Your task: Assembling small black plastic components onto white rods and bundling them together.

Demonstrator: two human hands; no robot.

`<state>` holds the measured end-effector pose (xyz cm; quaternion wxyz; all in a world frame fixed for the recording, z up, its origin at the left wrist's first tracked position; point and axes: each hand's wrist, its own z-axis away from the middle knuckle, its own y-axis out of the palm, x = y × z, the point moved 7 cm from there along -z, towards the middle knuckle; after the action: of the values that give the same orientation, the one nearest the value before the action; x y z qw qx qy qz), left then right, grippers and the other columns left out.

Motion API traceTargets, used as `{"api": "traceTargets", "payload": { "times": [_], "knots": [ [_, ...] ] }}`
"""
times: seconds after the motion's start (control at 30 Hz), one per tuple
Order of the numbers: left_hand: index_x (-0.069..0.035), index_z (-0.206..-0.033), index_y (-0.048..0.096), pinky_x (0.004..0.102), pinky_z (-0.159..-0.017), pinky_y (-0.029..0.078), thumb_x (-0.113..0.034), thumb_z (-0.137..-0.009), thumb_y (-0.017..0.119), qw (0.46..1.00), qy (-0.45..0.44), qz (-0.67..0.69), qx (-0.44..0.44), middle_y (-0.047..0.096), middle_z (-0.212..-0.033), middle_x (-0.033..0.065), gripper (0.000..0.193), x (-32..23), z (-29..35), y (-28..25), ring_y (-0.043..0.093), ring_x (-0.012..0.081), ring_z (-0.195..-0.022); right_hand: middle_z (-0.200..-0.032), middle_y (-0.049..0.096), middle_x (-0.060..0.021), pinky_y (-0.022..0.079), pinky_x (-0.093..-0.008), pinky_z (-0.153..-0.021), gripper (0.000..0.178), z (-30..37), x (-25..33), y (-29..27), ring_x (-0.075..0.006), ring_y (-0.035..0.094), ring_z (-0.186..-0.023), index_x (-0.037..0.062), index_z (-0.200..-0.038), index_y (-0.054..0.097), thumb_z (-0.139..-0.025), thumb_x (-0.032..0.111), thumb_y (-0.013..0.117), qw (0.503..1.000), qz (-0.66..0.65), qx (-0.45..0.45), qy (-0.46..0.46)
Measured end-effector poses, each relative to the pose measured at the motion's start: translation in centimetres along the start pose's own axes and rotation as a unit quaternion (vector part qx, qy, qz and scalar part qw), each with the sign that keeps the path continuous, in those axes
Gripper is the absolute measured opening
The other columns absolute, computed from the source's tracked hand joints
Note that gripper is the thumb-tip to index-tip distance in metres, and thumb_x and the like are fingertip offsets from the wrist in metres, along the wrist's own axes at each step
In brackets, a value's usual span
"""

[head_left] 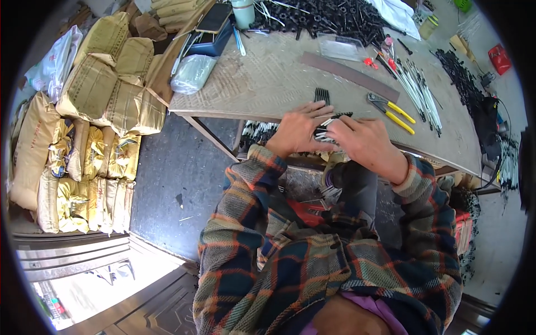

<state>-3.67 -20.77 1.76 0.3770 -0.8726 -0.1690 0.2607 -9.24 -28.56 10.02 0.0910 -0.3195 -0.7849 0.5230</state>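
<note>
My table (268, 84) fills the upper middle, with tan sacks (106, 84) stacked off to its left, too many to count surely. At the table's near edge my two hands meet around one bundle (329, 125) of thin black and white pieces. My left hand (296, 131) lies flat against the bundle's left side, fingers stretched out over it. My right hand (363, 139) is curled round its right end, gripping it. The bundle sits between both palms. Just beyond my right hand lies one pair of yellow-handled pliers (393, 111); a long flat strip (349, 75) lies further back.
</note>
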Motion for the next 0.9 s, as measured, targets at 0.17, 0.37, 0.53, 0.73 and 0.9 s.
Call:
{"api": "traceTargets", "payload": {
  "times": [0.17,0.37,0.53,0.73,0.9],
  "knots": [
    [-0.005,-0.113,0.056,0.0371,-0.096,0.037,-0.058,-0.064,0.064,0.999,-0.023,0.027,0.013,0.054,-0.118,0.0105,0.072,0.1,-0.6,-0.3,0.048,0.0277,-0.113,-0.072,0.052,-0.0019,0.043,-0.0303,-0.056,0.012,-0.5,-1.7,-1.6,-0.0179,0.057,-0.061,0.0105,-0.079,0.054,-0.073,0.017,0.062,0.999,-0.037,-0.003,0.018],
    [-0.002,-0.111,0.057,0.0381,-0.093,0.039,-0.057,-0.069,0.06,1.0,-0.03,0.005,0.003,0.056,-0.113,0.0156,0.069,1.2,-0.4,0.9,0.051,0.0288,-0.109,-0.077,0.055,-0.0043,0.045,-0.0294,-0.063,0.021,-1.8,-3.7,-2.8,-0.0195,0.056,-0.065,0.0079,-0.083,0.056,-0.07,0.021,0.066,0.996,-0.054,-0.066,-0.027],
    [-0.01,-0.111,0.058,0.0401,-0.095,0.037,-0.048,-0.071,0.064,0.999,-0.035,0.02,0.005,0.057,-0.113,0.0093,0.056,0.4,-1.3,0.4,0.049,0.0252,-0.113,-0.102,0.059,-0.0103,0.042,-0.0345,-0.085,0.073,8.1,-7.9,-0.3,-0.0237,0.057,-0.091,0.0016,-0.114,0.046,-0.06,0.04,0.076,0.876,-0.321,-0.308,0.185],
    [-0.008,-0.11,0.057,0.0395,-0.097,0.038,-0.041,-0.068,0.065,0.996,-0.056,0.025,0.067,0.054,-0.118,0.0118,0.054,1.7,0.1,1.7,0.051,0.0284,-0.108,-0.109,0.056,-0.0104,0.04,-0.0331,-0.086,0.072,2.0,-5.3,8.2,-0.0203,0.053,-0.101,0.0021,-0.114,0.049,-0.056,0.027,0.082,0.82,-0.547,-0.085,0.149],
    [-0.008,-0.115,0.053,0.0393,-0.097,0.036,-0.037,-0.072,0.062,0.994,-0.059,0.073,0.056,0.054,-0.115,0.0134,0.053,0.6,-0.9,0.5,0.05,0.03,-0.109,-0.1,0.062,-0.0077,0.045,-0.0267,-0.079,0.029,2.7,-4.6,11.0,-0.0132,0.058,-0.089,0.0019,-0.106,0.059,-0.081,0.016,0.063,0.751,-0.625,-0.1,0.189]
  ]
}}
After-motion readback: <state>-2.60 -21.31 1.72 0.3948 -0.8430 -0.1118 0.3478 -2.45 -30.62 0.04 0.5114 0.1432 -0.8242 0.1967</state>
